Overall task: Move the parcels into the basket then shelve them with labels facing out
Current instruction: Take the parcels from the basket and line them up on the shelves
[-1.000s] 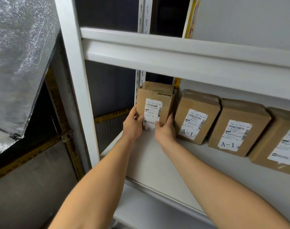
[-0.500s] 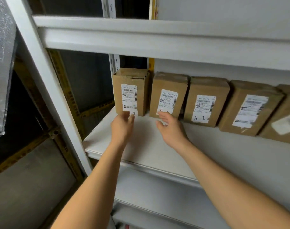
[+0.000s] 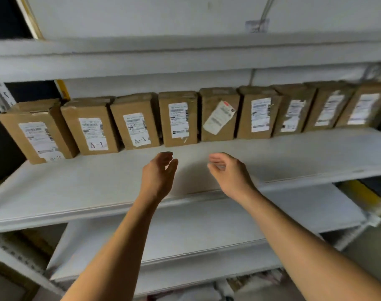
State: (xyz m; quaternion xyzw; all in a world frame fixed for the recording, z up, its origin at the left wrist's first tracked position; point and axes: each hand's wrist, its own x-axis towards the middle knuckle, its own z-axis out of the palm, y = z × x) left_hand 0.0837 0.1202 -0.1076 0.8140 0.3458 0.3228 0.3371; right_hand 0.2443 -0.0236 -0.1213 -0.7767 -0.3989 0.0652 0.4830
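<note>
Head view: nine parcels (image 3: 178, 119) stand in a row at the back of the shelf (image 3: 76, 187), labels out.
Left hand (image 3: 158, 172): grip loose, empty.
Right hand (image 3: 231, 172): same.
Basket: not seen.
Left: maybe nothing.

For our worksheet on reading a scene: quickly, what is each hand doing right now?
Left hand: open, fingers relaxed, holding nothing, above the shelf.
Right hand: open, fingers loosely curled, holding nothing.

Storeroom: white metal shelving (image 3: 294, 153); row of labelled brown cardboard parcels (image 3: 178, 118) from 9 to 2 o'clock.
</note>
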